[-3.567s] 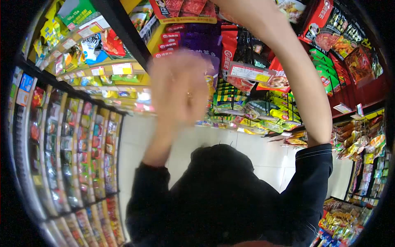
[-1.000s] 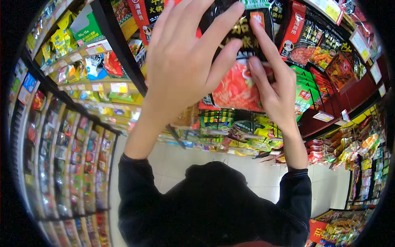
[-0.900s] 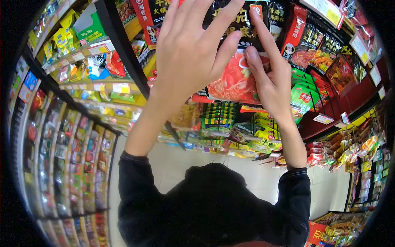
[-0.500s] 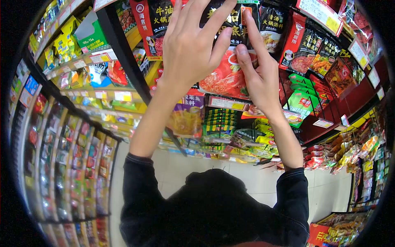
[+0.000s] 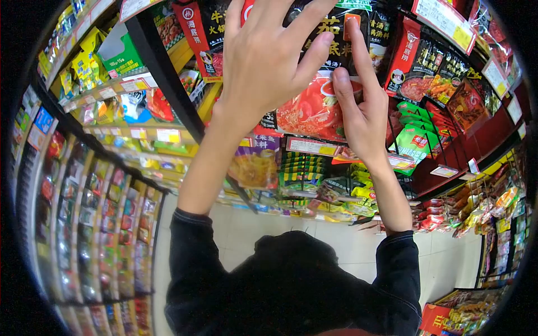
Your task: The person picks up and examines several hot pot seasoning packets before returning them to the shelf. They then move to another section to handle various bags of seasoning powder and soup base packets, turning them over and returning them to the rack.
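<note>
My left hand (image 5: 263, 59) reaches across the left part of a black and red food packet (image 5: 311, 106), its fingers spread and their tips near the top edge of the view. On the packet's right side, my right hand (image 5: 364, 103) touches the front, index finger stretched up and thumb apart. The packet stands upright on the shelf among similar ones. Left of it is a red and black packet (image 5: 196, 36), partly behind my left hand. Another red and black packet (image 5: 423, 61) stands to the right of my right hand.
Below the packet runs a shelf edge with a price label (image 5: 311, 146). A purple packet (image 5: 255, 162) and green packets (image 5: 414, 143) hang nearby. A black shelf post (image 5: 168, 73) slants at the left, beside a green box (image 5: 120, 56). More stocked shelves (image 5: 95, 224) curve at far left.
The packet under my hands looks larger and slightly nearer. My right hand has shifted a little right and down in view. Both hands remain spread on the packet.
</note>
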Demonstrator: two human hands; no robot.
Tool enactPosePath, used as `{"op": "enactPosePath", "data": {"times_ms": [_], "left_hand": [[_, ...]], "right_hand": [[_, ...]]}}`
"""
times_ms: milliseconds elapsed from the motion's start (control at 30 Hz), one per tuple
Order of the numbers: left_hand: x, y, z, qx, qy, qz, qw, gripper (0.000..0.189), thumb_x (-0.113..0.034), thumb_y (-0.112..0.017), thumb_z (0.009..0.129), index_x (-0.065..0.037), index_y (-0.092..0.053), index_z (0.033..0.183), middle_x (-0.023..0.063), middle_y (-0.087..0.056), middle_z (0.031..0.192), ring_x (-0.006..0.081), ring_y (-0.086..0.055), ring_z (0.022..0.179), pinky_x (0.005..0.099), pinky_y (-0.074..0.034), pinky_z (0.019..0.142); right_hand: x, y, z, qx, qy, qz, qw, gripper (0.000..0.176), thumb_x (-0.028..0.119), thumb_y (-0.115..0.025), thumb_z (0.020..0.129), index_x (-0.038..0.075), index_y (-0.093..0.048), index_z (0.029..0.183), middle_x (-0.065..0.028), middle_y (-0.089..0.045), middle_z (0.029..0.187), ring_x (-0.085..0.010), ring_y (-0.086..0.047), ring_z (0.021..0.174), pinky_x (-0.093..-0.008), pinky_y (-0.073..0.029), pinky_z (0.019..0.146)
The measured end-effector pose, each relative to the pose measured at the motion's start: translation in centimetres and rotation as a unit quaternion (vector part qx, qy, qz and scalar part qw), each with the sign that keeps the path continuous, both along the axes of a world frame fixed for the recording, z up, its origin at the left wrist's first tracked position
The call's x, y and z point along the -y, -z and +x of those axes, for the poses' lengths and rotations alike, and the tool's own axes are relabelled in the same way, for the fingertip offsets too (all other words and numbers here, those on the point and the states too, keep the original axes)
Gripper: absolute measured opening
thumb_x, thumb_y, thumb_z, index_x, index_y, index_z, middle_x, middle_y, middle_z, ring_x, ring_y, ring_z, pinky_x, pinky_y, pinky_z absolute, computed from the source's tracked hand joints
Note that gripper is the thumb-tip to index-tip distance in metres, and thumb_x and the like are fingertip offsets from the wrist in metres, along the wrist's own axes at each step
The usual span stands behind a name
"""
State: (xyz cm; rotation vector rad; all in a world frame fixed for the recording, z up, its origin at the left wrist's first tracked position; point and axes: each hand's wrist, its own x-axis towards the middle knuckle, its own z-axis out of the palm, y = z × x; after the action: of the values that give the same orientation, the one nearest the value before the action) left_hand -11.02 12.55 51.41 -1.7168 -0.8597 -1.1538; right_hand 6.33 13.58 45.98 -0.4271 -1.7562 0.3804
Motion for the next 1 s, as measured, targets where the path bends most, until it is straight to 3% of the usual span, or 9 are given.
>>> {"op": "enactPosePath", "data": {"times_ms": [133, 367, 467, 600, 700, 733, 800, 900, 1000], "left_hand": [[0.0, -0.6, 0.1, -0.004, 0.010, -0.023, 1.000, 0.052, -0.023, -0.063, 0.092, -0.014, -0.060, 0.143, 0.0186, -0.055, 0.142, 0.0349, -0.051, 0.135, 0.0564, -0.029, 0.118], [0.3, -0.6, 0.5, 0.024, 0.006, -0.128, 0.991, 0.051, -0.017, -0.061, 0.094, -0.014, -0.059, 0.144, 0.0230, -0.052, 0.144, 0.0410, -0.048, 0.136, 0.0548, -0.034, 0.118], [-0.7, 0.3, 0.8, 0.028, -0.003, -0.091, 0.995, 0.051, -0.017, -0.061, 0.094, -0.014, -0.059, 0.145, 0.0257, -0.048, 0.147, 0.0442, -0.046, 0.138, 0.0567, -0.033, 0.118], [0.4, 1.4, 1.2, 0.049, -0.074, -0.166, 0.982, 0.049, -0.017, -0.062, 0.095, -0.014, -0.060, 0.144, 0.0274, -0.047, 0.147, 0.0413, -0.046, 0.138, 0.0537, -0.034, 0.117], [3.3, 3.4, 2.0, 0.097, -0.050, -0.171, 0.979, 0.039, -0.013, -0.066, 0.090, -0.010, -0.069, 0.129, 0.0224, -0.060, 0.135, 0.0338, -0.060, 0.123, 0.0456, -0.047, 0.105], [3.3, 5.9, 1.8, 0.112, 0.002, -0.092, 0.990, 0.036, -0.008, -0.068, 0.084, -0.009, -0.073, 0.120, 0.0196, -0.062, 0.132, 0.0342, -0.062, 0.117, 0.0451, -0.048, 0.100], [5.7, 11.0, 2.4, 0.161, 0.088, -0.052, 0.982, 0.031, -0.002, -0.068, 0.077, -0.007, -0.076, 0.107, 0.0167, -0.066, 0.124, 0.0345, -0.064, 0.109, 0.0454, -0.050, 0.094], [11.2, 19.1, 4.7, 0.214, 0.230, -0.184, 0.931, 0.029, 0.005, -0.065, 0.073, -0.005, -0.075, 0.098, 0.0150, -0.067, 0.107, 0.0326, -0.065, 0.099, 0.0467, -0.052, 0.085], [12.2, 27.7, 7.4, 0.299, 0.242, -0.320, 0.866, 0.023, 0.008, -0.063, 0.080, -0.005, -0.073, 0.097, 0.0128, -0.067, 0.103, 0.0291, -0.065, 0.092, 0.0400, -0.052, 0.078]], "right_hand": [[-0.3, 0.1, 0.3, 0.023, -0.016, -0.008, 1.000, 0.063, 0.007, -0.053, 0.106, 0.011, -0.029, 0.164, -0.0006, -0.036, 0.167, -0.0010, -0.049, 0.084, -0.0196, -0.048, 0.076], [-1.0, 0.6, 0.5, 0.059, 0.025, -0.018, 0.998, 0.064, 0.012, -0.060, 0.104, 0.016, -0.035, 0.162, -0.0072, -0.048, 0.160, -0.0053, -0.063, 0.082, -0.0251, -0.053, 0.073], [-2.1, 0.9, 0.5, 0.102, 0.130, 0.043, 0.985, 0.065, 0.013, -0.066, 0.100, 0.021, -0.041, 0.159, -0.0169, -0.065, 0.138, -0.0172, -0.073, 0.079, -0.0336, -0.056, 0.070], [-2.8, 0.4, 0.4, 0.181, 0.280, 0.071, 0.940, 0.066, 0.016, -0.072, 0.095, 0.025, -0.047, 0.155, -0.0203, -0.073, 0.096, -0.0359, -0.073, 0.079, -0.0445, -0.056, 0.069], [-3.0, -0.6, 0.2, 0.223, 0.355, 0.074, 0.905, 0.054, 0.015, -0.071, 0.096, 0.025, -0.057, 0.147, -0.0195, -0.071, 0.087, -0.0331, -0.073, 0.075, -0.0390, -0.056, 0.067], [-2.3, -2.6, 0.5, 0.234, 0.310, 0.070, 0.919, 0.058, 0.018, -0.067, 0.095, 0.008, -0.050, 0.150, -0.0160, -0.068, 0.068, -0.0296, -0.067, 0.056, -0.0399, -0.054, 0.053], [-3.7, -2.5, 0.3, 0.278, 0.364, 0.068, 0.886, 0.063, 0.025, -0.068, 0.095, 0.013, -0.047, 0.152, -0.0163, -0.067, 0.068, -0.0339, -0.068, 0.060, -0.0453, -0.054, 0.055], [-5.5, -2.3, 0.1, 0.311, 0.410, 0.105, 0.851, 0.063, 0.032, -0.068, 0.095, 0.013, -0.048, 0.151, -0.0136, -0.064, 0.063, -0.0331, -0.067, 0.060, -0.0456, -0.053, 0.054], [-5.7, -2.2, 0.1, 0.324, 0.447, 0.170, 0.816, 0.058, 0.034, -0.067, 0.096, 0.011, -0.053, 0.147, -0.0093, -0.065, 0.062, -0.0259, -0.066, 0.058, -0.0401, -0.048, 0.051]]}}
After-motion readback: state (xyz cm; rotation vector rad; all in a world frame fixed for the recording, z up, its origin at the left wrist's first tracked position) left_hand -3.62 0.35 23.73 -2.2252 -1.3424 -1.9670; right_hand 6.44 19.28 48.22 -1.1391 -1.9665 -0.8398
